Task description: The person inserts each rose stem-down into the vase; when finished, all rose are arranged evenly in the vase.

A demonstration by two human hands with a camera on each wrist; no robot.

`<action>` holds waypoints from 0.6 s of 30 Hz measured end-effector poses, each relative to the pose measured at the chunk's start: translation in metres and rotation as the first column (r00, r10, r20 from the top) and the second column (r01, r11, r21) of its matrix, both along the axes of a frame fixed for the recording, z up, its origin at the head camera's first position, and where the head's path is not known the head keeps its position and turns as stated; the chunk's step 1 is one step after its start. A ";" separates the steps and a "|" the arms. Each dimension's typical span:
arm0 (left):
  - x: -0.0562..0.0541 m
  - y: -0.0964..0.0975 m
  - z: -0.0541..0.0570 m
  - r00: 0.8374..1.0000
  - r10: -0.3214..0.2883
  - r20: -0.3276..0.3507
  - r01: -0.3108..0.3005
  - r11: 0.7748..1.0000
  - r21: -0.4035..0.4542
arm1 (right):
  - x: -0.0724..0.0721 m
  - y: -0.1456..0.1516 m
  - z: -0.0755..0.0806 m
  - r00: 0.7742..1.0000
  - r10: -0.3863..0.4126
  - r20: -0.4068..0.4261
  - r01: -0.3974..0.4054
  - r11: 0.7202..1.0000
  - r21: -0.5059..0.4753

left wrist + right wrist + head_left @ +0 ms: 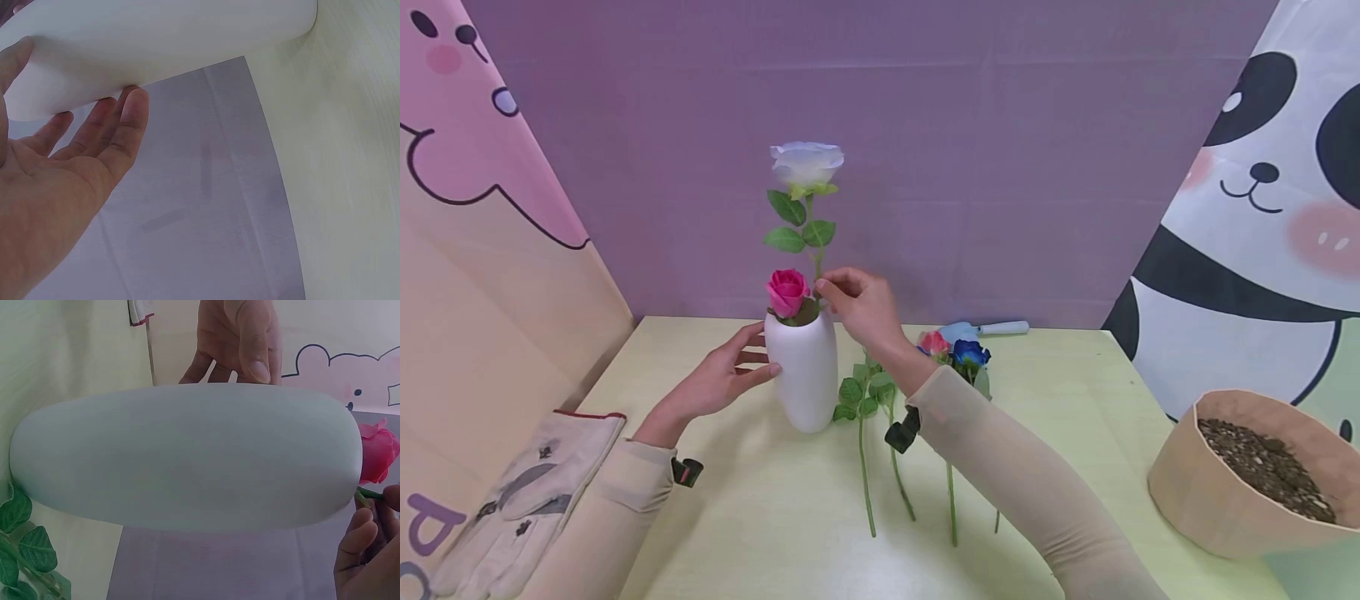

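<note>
A white vase [805, 375] stands upright on the table, with a pink rose [787, 292] low in its mouth. My right hand [867, 308] pinches the green stem of a tall white rose [807, 164] between thumb and fingertips, just above the rim. The bloom rises high over the vase, and the stem's lower end is hidden at the opening. At the vase's left side is my left hand [722, 375], its fingers spread and loosely bent, thumb tip at the front of the wall. In the left wrist view its fingers [134, 109] lie right along the white surface.
Leafy stems [865, 450] lie right of the vase, beside a blue rose [970, 353] and a pink bloom [934, 342] partly behind my right arm. A light-blue trowel [1000, 328] rests at the back edge. Gloves [527, 500] lie left; a soil-filled fabric pot [1195, 492] stands right.
</note>
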State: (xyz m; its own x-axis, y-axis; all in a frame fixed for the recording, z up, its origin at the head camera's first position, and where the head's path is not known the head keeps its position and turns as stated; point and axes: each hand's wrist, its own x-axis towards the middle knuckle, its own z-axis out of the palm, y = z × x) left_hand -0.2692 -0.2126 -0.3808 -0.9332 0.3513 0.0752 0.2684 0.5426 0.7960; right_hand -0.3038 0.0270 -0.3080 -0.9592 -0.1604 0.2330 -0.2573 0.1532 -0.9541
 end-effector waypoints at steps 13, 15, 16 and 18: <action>0.002 0.004 0.002 1.000 0.000 0.009 0.000 1.000 0.011 | 0.002 -0.001 -0.003 0.996 0.008 -0.087 0.010 0.978 0.206; 0.003 0.003 0.002 1.000 -0.001 0.008 0.001 1.000 0.010 | 0.002 -0.001 -0.002 0.994 0.014 -0.105 0.011 0.971 0.237; 0.003 0.003 0.003 1.000 -0.002 0.007 0.002 1.000 0.011 | 0.002 -0.001 -0.002 0.993 0.018 -0.113 0.011 0.967 0.254; 0.003 0.003 0.002 1.000 -0.006 0.001 0.006 1.000 0.011 | 0.002 -0.001 -0.002 0.992 0.028 -0.124 0.008 0.960 0.281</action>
State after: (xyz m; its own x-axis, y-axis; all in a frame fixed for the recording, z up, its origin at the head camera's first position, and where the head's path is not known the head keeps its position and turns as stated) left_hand -0.2658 -0.2099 -0.3784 -0.9313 0.3560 0.0777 0.2704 0.5323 0.8022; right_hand -0.3015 0.0257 -0.3102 -0.9233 -0.2455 0.2955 -0.3748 0.4067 -0.8331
